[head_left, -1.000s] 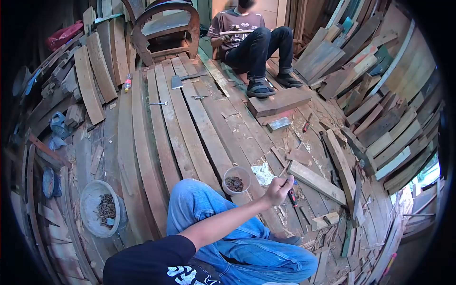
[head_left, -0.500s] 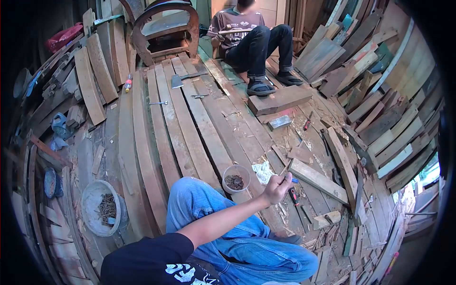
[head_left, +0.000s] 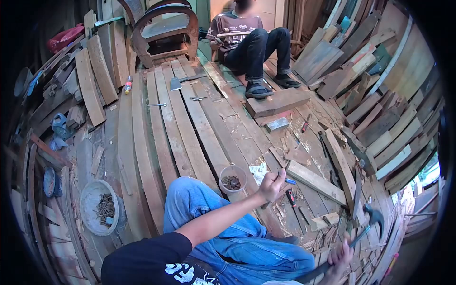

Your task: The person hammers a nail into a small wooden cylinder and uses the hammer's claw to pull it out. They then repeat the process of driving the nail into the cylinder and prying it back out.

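Observation:
My left hand (head_left: 270, 187) is closed in front of my knee, around something dark and narrow whose end shows below the fist. I cannot make out its kind. A blue item (head_left: 290, 181) shows just beside the fingers. At the lower right, my right hand (head_left: 340, 256) is wrapped round the handle of a claw hammer (head_left: 375, 219), its head tilted up and away from me. Near my left hand stand a clear plastic tub (head_left: 232, 179) with small dark pieces in it and a squared timber (head_left: 317, 182). A red-and-black screwdriver (head_left: 291, 197) lies on the floor.
Across from me a person (head_left: 237, 33) sits with a strip of wood. An axe (head_left: 176, 83), a spanner (head_left: 157, 104) and a timber block (head_left: 278, 102) lie on the plank floor. A bucket (head_left: 88, 209) of nails stands left. Stacked boards (head_left: 399, 128) line the right.
My right hand has come into view at the lower right with the claw hammer. My left hand has shifted slightly, and the dark end now shows below its fist.

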{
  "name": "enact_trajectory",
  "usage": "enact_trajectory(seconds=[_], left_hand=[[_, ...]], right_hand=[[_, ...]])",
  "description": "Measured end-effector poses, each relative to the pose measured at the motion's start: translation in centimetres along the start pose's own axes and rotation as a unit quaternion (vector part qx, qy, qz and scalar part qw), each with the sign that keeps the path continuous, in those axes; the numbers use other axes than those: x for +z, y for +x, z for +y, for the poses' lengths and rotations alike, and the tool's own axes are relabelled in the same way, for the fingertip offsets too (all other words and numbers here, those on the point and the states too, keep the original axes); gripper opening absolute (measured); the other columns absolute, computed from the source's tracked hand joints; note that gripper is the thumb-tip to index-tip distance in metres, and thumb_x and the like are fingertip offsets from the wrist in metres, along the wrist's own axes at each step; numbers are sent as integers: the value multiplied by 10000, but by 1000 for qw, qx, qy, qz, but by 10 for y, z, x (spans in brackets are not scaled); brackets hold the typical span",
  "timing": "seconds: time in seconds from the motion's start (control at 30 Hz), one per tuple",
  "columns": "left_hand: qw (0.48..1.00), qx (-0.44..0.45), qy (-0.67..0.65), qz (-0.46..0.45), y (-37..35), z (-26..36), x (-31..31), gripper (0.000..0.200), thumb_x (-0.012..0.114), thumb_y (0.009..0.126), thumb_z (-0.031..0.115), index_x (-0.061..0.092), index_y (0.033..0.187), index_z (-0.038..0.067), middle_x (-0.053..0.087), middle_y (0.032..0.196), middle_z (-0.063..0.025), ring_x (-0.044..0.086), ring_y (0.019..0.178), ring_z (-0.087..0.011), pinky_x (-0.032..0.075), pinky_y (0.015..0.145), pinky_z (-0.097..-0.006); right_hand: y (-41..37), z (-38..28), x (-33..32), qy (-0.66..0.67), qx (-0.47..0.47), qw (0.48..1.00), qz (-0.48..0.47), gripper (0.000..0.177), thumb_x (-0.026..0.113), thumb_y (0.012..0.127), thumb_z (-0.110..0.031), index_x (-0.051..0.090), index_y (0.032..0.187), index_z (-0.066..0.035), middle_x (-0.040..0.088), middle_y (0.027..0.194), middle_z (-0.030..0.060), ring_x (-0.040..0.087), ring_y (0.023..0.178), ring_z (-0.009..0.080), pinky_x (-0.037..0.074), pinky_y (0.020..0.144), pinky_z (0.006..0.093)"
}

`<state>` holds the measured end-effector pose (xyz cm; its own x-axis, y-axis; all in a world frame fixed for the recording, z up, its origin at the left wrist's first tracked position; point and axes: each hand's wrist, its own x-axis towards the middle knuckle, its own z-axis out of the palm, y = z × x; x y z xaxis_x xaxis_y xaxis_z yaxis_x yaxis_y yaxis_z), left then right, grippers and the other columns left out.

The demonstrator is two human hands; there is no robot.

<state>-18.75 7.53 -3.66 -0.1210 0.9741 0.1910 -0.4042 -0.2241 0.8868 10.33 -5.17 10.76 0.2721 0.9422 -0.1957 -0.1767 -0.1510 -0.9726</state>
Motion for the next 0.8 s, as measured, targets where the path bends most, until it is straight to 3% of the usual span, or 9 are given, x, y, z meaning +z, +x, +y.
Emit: enact_trajectory(seconds=[0.03, 0.07, 0.17, 0.3, 0.37, 0.47, 0.57, 0.6, 0.8], left_hand=[[1000, -2, -3, -4, -1, 0, 0, 456, 369, 1003, 299, 363, 597, 91, 316, 565, 47, 268, 512, -52, 232, 481, -233], [1000, 18, -1, 2, 1, -2, 1, 459, 369, 1003, 301, 362, 594, 92, 314, 562, 50, 267, 511, -50, 230, 479, -233], [999, 34, 6, 14, 0, 1, 7, 471, 365, 1003, 310, 363, 583, 98, 305, 551, 56, 267, 507, -51, 232, 474, -235], [996, -24, -86, 0, -14, 19, 13, 540, 386, 985, 387, 413, 530, 96, 401, 470, 29, 361, 418, -52, 243, 387, -237], [997, -36, -48, 38, -20, 23, 18, 567, 401, 972, 425, 458, 528, 76, 442, 481, 19, 390, 407, -64, 244, 376, -239], [999, -34, 11, -4, -15, -4, 8, 594, 409, 964, 444, 489, 526, 51, 467, 486, 11, 403, 403, -73, 285, 369, -249], [1000, 8, 8, -4, -11, -5, 12, 607, 403, 965, 442, 463, 502, 55, 450, 475, 18, 397, 425, -68, 318, 387, -260], [1000, 18, 13, -11, -12, 3, 16, 588, 391, 971, 433, 445, 518, 62, 431, 480, 21, 400, 456, -61, 332, 413, -265], [997, -48, -55, -32, -15, 29, 19, 519, 373, 982, 405, 416, 575, 85, 354, 502, 41, 327, 462, -57, 265, 432, -252]], right_hand=[[-2, -9, 28, 108, 37, 990, -77, 345, 521, 853, -77, 507, 1183, 24, 364, 503, -51, 332, 368, 59, 270, 329, 219], [5, 0, 49, 62, 39, 994, -84, 489, 496, 861, -118, 377, 1316, 14, 266, 491, -59, 257, 330, 49, 208, 270, 238], [7, 42, 109, 123, 62, 974, -180, 573, 528, 818, -83, 360, 1358, 2, 268, 511, -81, 236, 351, 25, 229, 302, 198], [18, 113, 160, 271, 176, 931, -171, 567, 464, 800, 9, 373, 1359, -4, 339, 535, -61, 271, 359, 30, 286, 322, 198], [24, 139, 171, 275, 213, 925, -149, 486, 460, 787, 19, 472, 1270, -34, 394, 557, -46, 295, 356, 35, 299, 327, 198], [24, 168, 175, 310, 228, 916, -118, 202, 491, 779, 12, 512, 939, -110, 431, 590, -27, 326, 364, 50, 308, 337, 200], [28, 172, 179, 270, 200, 932, -137, 149, 503, 793, -4, 497, 905, -102, 422, 580, -25, 328, 372, 52, 308, 340, 202], [26, 168, 185, 239, 189, 948, -94, 106, 510, 806, -16, 482, 869, -96, 413, 573, -27, 326, 375, 51, 306, 342, 201], [34, 174, 193, 225, 182, 952, -102, 165, 509, 778, 32, 442, 872, -85, 396, 537, -12, 354, 359, 81, 323, 330, 232]])
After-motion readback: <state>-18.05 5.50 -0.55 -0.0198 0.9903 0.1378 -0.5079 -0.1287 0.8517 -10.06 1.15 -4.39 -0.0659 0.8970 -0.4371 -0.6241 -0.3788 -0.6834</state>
